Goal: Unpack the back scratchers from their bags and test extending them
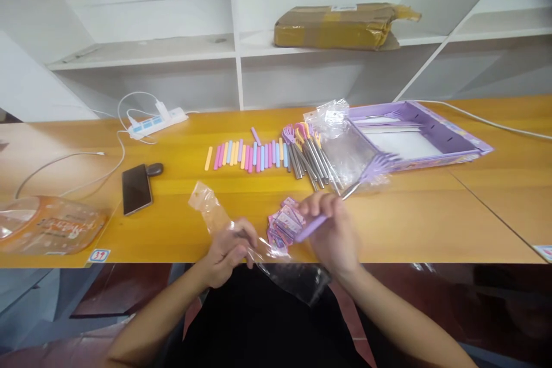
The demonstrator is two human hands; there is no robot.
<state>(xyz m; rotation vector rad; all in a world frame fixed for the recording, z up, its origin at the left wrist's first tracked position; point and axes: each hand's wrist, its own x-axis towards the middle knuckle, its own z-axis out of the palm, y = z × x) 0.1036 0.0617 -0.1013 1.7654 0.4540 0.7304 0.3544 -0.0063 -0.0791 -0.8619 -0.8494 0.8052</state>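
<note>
My left hand point(230, 250) is closed on a clear plastic bag point(207, 205), whose other end hangs past the table's edge over my lap. In my right hand point(336, 236) is a back scratcher with a purple handle, a metal rod and a purple claw head point(379, 165), blurred by motion. Beside that hand lies a loose heap of small pink and purple printed cards point(284, 221). Further back is a pile of back scratchers point(310, 155) with metal rods and purple, pink and yellow heads. To its left runs a row of pastel handle sleeves point(245, 155).
A purple tray box point(448, 158) stands at the back right, beside clear plastic bags point(345, 146). Leftward lie a phone point(137, 190), a power strip point(158, 122) with cables, and an orange-printed clear pouch point(71, 224). A taped carton point(332, 27) rests on the shelf.
</note>
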